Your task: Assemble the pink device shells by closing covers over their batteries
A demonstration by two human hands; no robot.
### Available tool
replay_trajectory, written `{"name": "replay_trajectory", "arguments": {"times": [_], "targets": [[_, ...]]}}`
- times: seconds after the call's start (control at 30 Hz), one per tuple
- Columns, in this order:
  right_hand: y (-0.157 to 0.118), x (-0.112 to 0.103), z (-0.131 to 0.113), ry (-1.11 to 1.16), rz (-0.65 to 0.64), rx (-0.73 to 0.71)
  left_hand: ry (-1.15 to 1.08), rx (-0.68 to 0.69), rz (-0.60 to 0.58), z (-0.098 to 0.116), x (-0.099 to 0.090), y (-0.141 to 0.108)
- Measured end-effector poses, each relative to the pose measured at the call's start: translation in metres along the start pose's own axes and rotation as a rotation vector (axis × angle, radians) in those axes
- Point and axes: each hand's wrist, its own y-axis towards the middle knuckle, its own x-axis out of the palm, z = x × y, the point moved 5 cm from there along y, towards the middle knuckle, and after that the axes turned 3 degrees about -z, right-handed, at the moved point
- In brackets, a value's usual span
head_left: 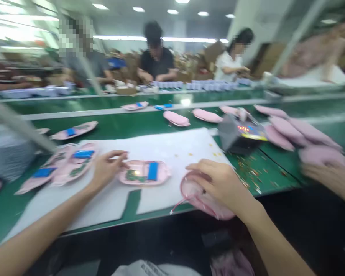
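The person's left hand (107, 168) is at the left end of an oblong pink plastic shell (146, 168), its fingers loosely bent and parted, with nothing seen gripped between them; blur makes it impossible to tell whether the fingertips touch the rim. This shell lies open side up on a white foam-like sheet (166, 147), between the two hands, with a green circuit board (135, 176) in its left part and a blue rectangular block (153, 171) toward the right.

The right hand (221, 182) grips a rounded pink shell part (197, 201) from above, fingers closed over its edge, tilted above the front edge of the green counter (132, 222). A thin reddish cable (179, 204) with a pale tip trails from that part toward the left.

Left of the left hand, a pair of open pink shells (64, 170) with blue blocks lie side by side, partly on the sheet. Beyond the right hand stand a dark grey box with a lit red display (237, 132) and a scatter of small metallic pieces (250, 172). Farther right, a co-worker's hand (327, 178) is at a blurred pink piece (323, 155), beside several closed-looking pink shells (287, 128).
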Motion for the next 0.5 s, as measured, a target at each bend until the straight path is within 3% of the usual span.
{"name": "replay_trajectory", "arguments": {"times": [0.07, 0.17, 0.23, 0.3, 0.4, 0.5], "targets": [[0.088, 0.034, -0.032, -0.222, -0.096, -0.182, -0.059, 0.015, 0.066, -0.018, -0.032, -0.003], [0.164, 0.089, -0.058, -0.335, -0.269, -0.302, -0.064, 0.331, 0.128, -0.017, -0.042, -0.006], [0.183, 0.11, -0.066, -0.242, -0.32, -0.33, 0.052, 0.545, 0.255, -0.01, -0.043, -0.012], [0.188, 0.119, -0.071, -0.103, -0.327, -0.326, 0.142, 0.616, 0.366, -0.009, -0.042, -0.018], [0.187, 0.127, -0.068, 0.025, -0.363, -0.24, 0.123, 0.579, 0.355, -0.015, -0.037, -0.021], [0.186, 0.137, -0.061, 0.054, -0.43, -0.151, -0.035, 0.495, 0.293, -0.024, -0.03, -0.018]]}}
